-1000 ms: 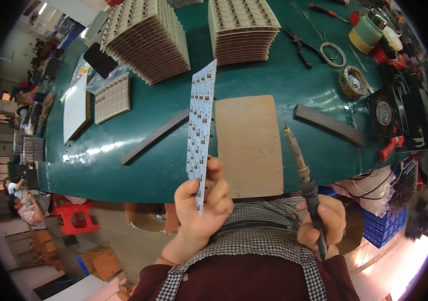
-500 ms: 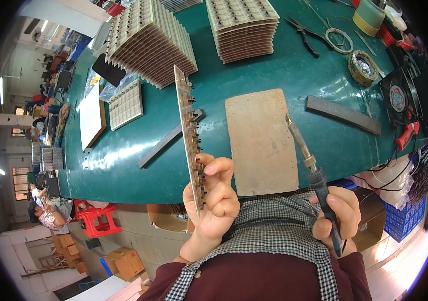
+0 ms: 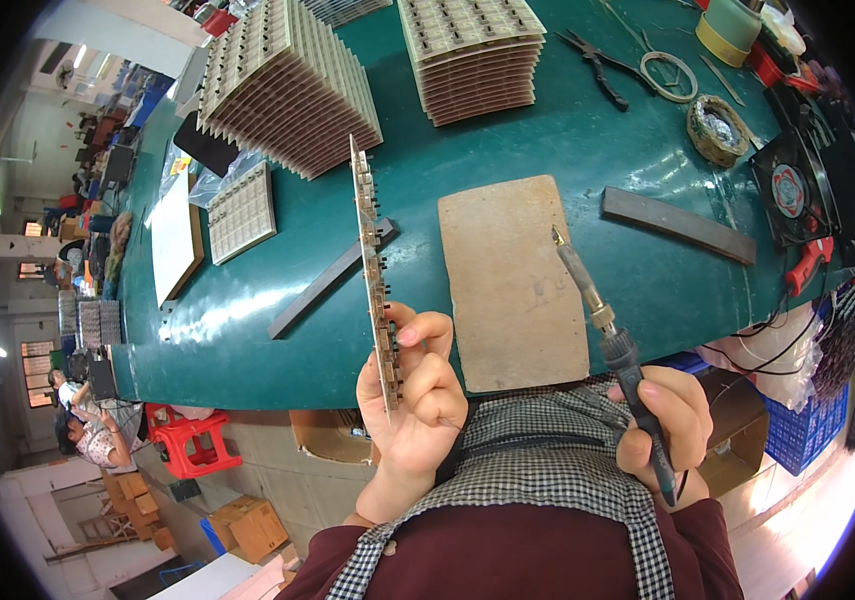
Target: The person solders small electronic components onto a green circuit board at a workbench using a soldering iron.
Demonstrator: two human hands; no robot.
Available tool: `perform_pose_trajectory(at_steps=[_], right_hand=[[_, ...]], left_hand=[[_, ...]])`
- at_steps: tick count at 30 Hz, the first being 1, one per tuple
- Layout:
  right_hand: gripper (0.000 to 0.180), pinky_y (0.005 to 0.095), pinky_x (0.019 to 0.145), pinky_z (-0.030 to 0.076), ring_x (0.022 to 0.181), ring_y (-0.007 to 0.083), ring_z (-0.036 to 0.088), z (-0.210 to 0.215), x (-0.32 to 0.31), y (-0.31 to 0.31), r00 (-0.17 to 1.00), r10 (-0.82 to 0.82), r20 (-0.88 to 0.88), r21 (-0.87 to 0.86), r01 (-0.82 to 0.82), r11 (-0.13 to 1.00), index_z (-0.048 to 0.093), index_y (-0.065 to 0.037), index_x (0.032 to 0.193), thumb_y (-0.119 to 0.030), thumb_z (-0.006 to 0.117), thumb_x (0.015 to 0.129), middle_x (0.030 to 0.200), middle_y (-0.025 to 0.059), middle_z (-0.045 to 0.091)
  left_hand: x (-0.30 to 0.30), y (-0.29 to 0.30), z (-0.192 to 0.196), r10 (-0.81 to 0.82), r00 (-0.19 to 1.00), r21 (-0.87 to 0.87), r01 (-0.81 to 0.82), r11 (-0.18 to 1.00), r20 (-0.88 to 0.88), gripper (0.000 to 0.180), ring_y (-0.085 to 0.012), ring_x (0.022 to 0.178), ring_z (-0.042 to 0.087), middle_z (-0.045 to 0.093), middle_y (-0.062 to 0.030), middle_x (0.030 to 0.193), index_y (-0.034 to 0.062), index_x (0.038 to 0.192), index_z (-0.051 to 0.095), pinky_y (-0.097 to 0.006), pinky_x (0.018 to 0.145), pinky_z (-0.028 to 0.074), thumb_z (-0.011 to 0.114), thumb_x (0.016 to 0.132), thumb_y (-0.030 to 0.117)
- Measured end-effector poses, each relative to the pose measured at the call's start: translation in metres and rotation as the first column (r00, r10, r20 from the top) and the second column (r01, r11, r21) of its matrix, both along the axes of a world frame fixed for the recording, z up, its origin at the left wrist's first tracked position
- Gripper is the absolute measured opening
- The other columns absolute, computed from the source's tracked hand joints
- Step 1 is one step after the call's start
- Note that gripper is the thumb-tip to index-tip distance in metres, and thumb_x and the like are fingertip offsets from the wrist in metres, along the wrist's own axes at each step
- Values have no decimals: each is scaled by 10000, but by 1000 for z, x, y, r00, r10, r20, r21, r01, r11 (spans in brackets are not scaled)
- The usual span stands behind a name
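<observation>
My left hand (image 3: 415,395) grips a circuit board panel (image 3: 375,290) by its lower end. The panel stands on edge, almost end-on to me, with rows of small dark parts facing right. In my right hand (image 3: 669,425) is a soldering iron (image 3: 619,350), its handle wrapped by my fingers. Its bare tip points up and left over a worn tan board (image 3: 507,290) that lies on the green table (image 3: 407,180). The iron's tip and the panel are well apart.
Two tall stacks of similar panels (image 3: 292,90) (image 3: 472,60) rise at the back. Dark bars (image 3: 332,280) (image 3: 677,225) flank the tan board. Pliers (image 3: 602,70), a tape roll (image 3: 717,130) and a fan (image 3: 792,190) sit toward the right. A white board (image 3: 179,245) lies left.
The soldering iron and the upright panel have shifted very slightly relative to the table. Most of the scene slides a little left in view. Both holds stay the same.
</observation>
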State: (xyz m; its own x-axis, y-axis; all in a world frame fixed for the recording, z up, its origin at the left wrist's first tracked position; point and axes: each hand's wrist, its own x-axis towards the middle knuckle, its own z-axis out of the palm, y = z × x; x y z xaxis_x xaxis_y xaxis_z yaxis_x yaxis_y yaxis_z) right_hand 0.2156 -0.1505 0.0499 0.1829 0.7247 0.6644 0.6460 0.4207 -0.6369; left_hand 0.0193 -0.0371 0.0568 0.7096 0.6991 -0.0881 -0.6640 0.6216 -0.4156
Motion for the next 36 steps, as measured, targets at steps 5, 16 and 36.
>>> perform_pose_trajectory(at_steps=[5, 16, 36], right_hand=[[384, 287, 497, 473, 594, 204, 572, -1, 0, 0, 999, -12, -46, 0, 12, 1000, 543, -43, 1051, -337, 633, 822, 841, 119, 591], [379, 279, 495, 468, 594, 199, 570, -3, 0, 0, 999, -23, -40, 3, 23, 1000, 546, -49, 1048, -334, 640, 817, 840, 113, 593], [402, 277, 535, 484, 631, 195, 591, -6, 3, -6, 1000, -23, -3, -9, 23, 1000, 498, -24, 1100, -348, 557, 870, 842, 138, 588]], left_hand=[[0, 1, -1, -4, 1000, -5, 4, 1000, 13, 330, -67, 462, 255, 445, -1, 935, 106, 1147, 546, -215, 388, 165, 559, 824, 40], [0, 0, -3, -3, 999, -17, 4, 1000, 35, 341, -65, 451, 248, 456, -4, 868, 84, 1154, 535, -211, 380, 163, 561, 818, 35], [1, -3, -2, 0, 982, 166, 32, 986, -189, 356, -63, 450, 265, 504, -8, 933, 91, 1174, 508, -205, 379, 176, 532, 819, 61]])
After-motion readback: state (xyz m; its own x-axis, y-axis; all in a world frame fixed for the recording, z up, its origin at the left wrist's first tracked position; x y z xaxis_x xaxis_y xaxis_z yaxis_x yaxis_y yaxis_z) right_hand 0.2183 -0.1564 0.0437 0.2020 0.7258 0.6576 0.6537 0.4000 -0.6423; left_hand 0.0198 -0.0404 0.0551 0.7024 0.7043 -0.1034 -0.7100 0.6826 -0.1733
